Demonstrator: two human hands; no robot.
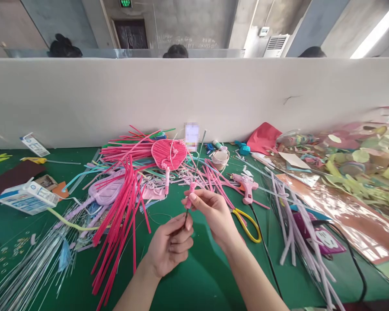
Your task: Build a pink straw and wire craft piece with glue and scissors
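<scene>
My left hand (173, 248) is closed in a pinch on the lower end of a thin dark stick (199, 157), which stands almost upright over the middle of the table. Just above it, my right hand (217, 216) pinches a pink pipe cleaner (192, 186) that is wound around the stick. Part of the winding hides behind the right thumb and fingers. Beyond my hands lies a pink heart-shaped piece (158, 155) of pipe cleaners with a light pink wrapped handle (167, 179). Left of my hands spreads a bundle of hot-pink pipe cleaners (116, 229).
A pink glue gun (246, 185) with a black cord and yellow-handled scissors (257, 231) lie to my right. Lilac pipe cleaners (283, 220) and paper scraps (359, 168) are farther right. Silver wires (35, 268) cover the lower left. A white partition (149, 95) closes the back.
</scene>
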